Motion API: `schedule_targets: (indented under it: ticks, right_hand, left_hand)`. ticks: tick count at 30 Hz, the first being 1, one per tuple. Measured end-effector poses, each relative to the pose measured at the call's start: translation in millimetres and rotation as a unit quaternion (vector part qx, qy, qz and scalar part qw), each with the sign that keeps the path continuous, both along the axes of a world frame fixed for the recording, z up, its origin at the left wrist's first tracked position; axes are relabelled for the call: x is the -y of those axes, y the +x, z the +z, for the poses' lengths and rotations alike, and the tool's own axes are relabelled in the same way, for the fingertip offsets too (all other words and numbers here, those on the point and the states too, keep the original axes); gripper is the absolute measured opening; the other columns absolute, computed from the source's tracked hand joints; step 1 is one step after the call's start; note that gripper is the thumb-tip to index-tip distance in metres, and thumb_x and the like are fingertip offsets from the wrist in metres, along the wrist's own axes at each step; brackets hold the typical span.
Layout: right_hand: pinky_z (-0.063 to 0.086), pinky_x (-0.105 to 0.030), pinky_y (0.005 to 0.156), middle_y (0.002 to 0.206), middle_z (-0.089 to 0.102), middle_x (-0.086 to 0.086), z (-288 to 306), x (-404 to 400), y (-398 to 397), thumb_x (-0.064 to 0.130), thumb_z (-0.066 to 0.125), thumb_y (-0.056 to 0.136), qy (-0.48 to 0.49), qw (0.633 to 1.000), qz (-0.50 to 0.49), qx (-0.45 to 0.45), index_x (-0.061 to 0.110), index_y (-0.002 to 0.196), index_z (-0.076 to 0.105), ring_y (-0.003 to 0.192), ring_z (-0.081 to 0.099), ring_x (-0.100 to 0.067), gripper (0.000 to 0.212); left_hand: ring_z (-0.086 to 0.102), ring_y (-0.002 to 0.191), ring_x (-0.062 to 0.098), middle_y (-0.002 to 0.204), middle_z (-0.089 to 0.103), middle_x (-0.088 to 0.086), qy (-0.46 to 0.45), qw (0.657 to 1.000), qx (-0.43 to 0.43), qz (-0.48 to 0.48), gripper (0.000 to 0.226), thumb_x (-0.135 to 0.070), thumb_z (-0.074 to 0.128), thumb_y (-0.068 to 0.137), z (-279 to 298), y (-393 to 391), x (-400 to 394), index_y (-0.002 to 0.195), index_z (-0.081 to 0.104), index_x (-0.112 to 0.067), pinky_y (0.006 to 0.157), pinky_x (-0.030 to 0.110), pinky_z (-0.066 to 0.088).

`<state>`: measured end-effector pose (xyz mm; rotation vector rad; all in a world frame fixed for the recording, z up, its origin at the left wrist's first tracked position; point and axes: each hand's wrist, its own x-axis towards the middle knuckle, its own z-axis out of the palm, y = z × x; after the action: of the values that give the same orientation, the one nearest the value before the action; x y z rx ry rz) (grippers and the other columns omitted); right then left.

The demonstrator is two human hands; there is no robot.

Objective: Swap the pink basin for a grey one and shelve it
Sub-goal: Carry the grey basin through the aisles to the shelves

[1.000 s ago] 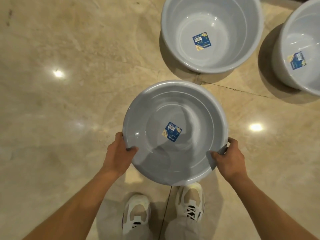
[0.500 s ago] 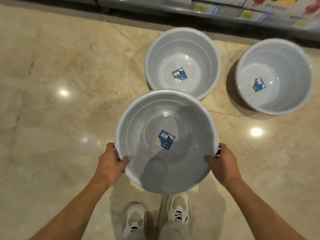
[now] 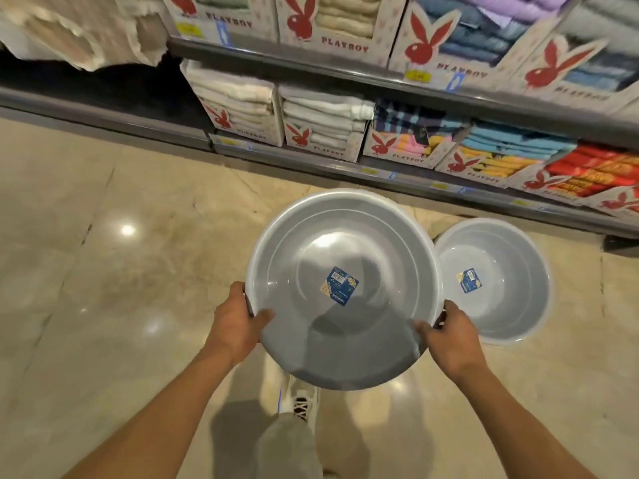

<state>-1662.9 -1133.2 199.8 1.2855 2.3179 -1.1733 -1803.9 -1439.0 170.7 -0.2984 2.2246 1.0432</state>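
A person looks down at a grey basin [image 3: 342,288] held out in front of the body above a glossy beige stone floor [image 3: 103,305]. The left hand [image 3: 238,323] grips the near left rim with the thumb hooked inside, and the right hand [image 3: 449,335] grips the near right rim the same way, so the basin hangs from its near edge only and tips a little away from the person. The far rim is unsupported, so the likeliest trouble is that the smooth plastic rotates or slips out of the thumbs and drops onto the hard floor. A second grey basin [image 3: 498,281] stands on the floor just to the right, its rim seeming to sit partly behind the held one; a step or swing that way could knock into it. A white shoe [image 3: 304,399] shows directly below the held basin, which hides much of the ground ahead of the feet. Ahead, low shelves [image 3: 380,167] are packed with boxed folded towels [image 3: 321,122] in white, blue, yellow and red, leaving no obvious gap for a basin here; a darker open bay [image 3: 103,88] lies to the left. No pink basin is in view.
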Motion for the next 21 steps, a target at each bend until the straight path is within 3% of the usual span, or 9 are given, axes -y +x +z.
schedule_targets:
  ticks: [3, 5, 8, 12, 16, 18, 21]
  right_hand:
    - [0.037, -0.024, 0.051, 0.073, 0.060, 0.007, -26.7, -24.3, -31.2, 0.029, 0.078, 0.081, 0.024, 0.999, 0.002, 0.027, 0.021, 0.089, 0.058, 0.065, 0.055, -0.006, 0.024]
    - [0.040, -0.031, 0.055, 0.074, 0.062, 0.003, -50.2, -39.4, -50.8, 0.033, 0.077, 0.082, 0.031, 0.999, 0.009, 0.038, 0.020, 0.087, 0.057, 0.068, 0.057, -0.011, 0.025]
    - [0.038, -0.028, 0.053, 0.069, 0.060, 0.004, -85.7, -57.3, -76.7, 0.031, 0.077, 0.083, 0.037, 0.998, 0.027, 0.039, 0.023, 0.080, 0.052, 0.066, 0.055, -0.008, 0.026]
    - [0.040, -0.034, 0.062, 0.081, 0.059, -0.008, -128.0, -72.3, -94.7, 0.031, 0.075, 0.086, 0.034, 0.996, 0.050, 0.062, 0.008, 0.090, 0.056, 0.074, 0.056, -0.027, 0.030]
    - [0.035, -0.029, 0.053, 0.072, 0.057, -0.001, -161.0, -77.5, -101.9, 0.023, 0.070, 0.088, 0.036, 0.995, 0.075, 0.064, 0.014, 0.088, 0.054, 0.065, 0.052, -0.015, 0.019]
    - [0.033, -0.023, 0.049, 0.069, 0.060, -0.002, -174.7, -76.8, -102.2, 0.020, 0.068, 0.088, 0.033, 0.994, 0.072, 0.070, 0.020, 0.079, 0.047, 0.060, 0.053, -0.010, 0.023]
    - [0.035, -0.025, 0.051, 0.078, 0.065, -0.009, -193.7, -74.8, -99.1, 0.022, 0.066, 0.091, 0.005, 0.994, 0.060, 0.094, 0.022, 0.077, 0.041, 0.065, 0.055, -0.014, 0.028]
  left_hand:
    - [0.060, 0.077, 0.025, 0.088, 0.057, 0.000, 0.008, 1.000, 0.012, 0.010, 0.036, -0.005, 0.076, 0.083, -28.5, -34.2, -21.0, 0.086, 0.047, -0.027, 0.075, 0.059, 0.060]
    - [0.062, 0.079, 0.026, 0.088, 0.058, 0.000, -0.003, 1.000, 0.009, -0.004, 0.036, -0.007, 0.077, 0.081, -50.0, -54.8, -34.0, 0.084, 0.047, -0.025, 0.075, 0.057, 0.060]
    - [0.065, 0.079, 0.026, 0.087, 0.060, -0.002, -0.035, 0.999, -0.001, -0.039, 0.036, -0.017, 0.080, 0.081, -82.3, -80.2, -49.1, 0.083, 0.045, -0.026, 0.067, 0.045, 0.060]
    - [0.054, 0.067, 0.007, 0.078, 0.058, -0.009, -0.091, 0.993, -0.029, -0.075, 0.044, -0.027, 0.083, 0.080, -113.3, -93.9, -64.1, 0.076, 0.039, -0.029, 0.051, 0.023, 0.038]
    - [0.062, 0.082, 0.023, 0.087, 0.064, -0.004, -0.116, 0.989, -0.009, -0.093, 0.037, -0.029, 0.082, 0.080, -140.8, -98.1, -70.2, 0.087, 0.046, -0.025, 0.063, 0.030, 0.044]
    - [0.063, 0.088, 0.028, 0.094, 0.064, 0.001, -0.121, 0.989, 0.006, -0.091, 0.037, -0.028, 0.082, 0.081, -153.1, -96.1, -72.9, 0.097, 0.050, -0.018, 0.070, 0.032, 0.046]
    - [0.063, 0.076, 0.021, 0.091, 0.063, -0.001, -0.114, 0.991, 0.020, -0.070, 0.038, -0.024, 0.081, 0.084, -168.6, -88.9, -73.9, 0.102, 0.049, -0.015, 0.052, 0.022, 0.049]
